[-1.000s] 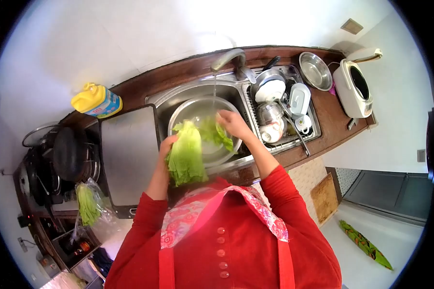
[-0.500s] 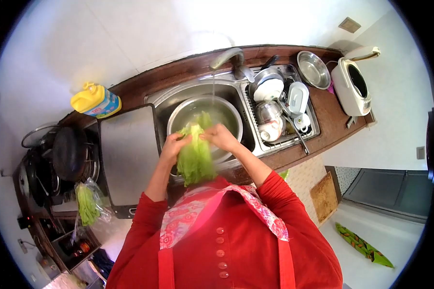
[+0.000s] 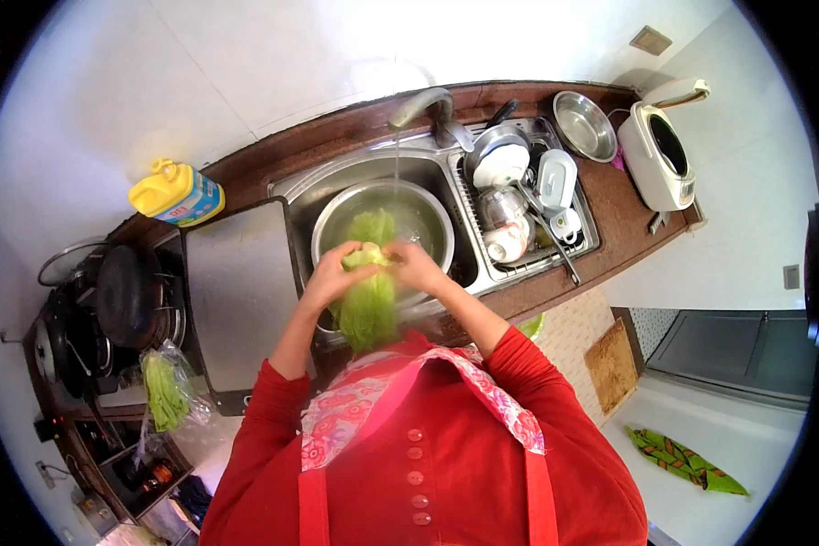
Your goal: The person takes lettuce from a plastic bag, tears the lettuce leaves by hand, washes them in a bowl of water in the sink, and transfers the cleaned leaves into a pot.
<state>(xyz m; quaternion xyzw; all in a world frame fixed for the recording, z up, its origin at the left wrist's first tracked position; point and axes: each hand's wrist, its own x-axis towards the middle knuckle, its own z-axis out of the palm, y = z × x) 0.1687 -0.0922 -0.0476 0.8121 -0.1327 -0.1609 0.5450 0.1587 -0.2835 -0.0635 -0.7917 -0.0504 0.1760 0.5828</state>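
A head of green lettuce (image 3: 369, 309) hangs over the near rim of a metal basin (image 3: 439, 218) in the sink, its pale base between my two hands. My left hand (image 3: 334, 276) grips it from the left, fingers curled round the base. On the other side my right hand (image 3: 413, 268) has its fingers closed on the lettuce near the base. Leaves stick out beyond both hands over the basin. Water runs in a thin stream from the faucet (image 3: 425, 106) into the basin.
Right of the sink, a rack (image 3: 525, 266) holds bowls and pans beside a metal bowl (image 3: 583, 127) and a rice cooker (image 3: 655, 155). To the left are a flat board (image 3: 241, 296), a yellow jug (image 3: 177, 193), a black pan (image 3: 126, 296) and bagged lettuce (image 3: 164, 391).
My right hand, earlier over the basin with a loose leaf, has moved left onto the lettuce head. Both hands now meet at its base, and the loose leaf is out of my right hand.
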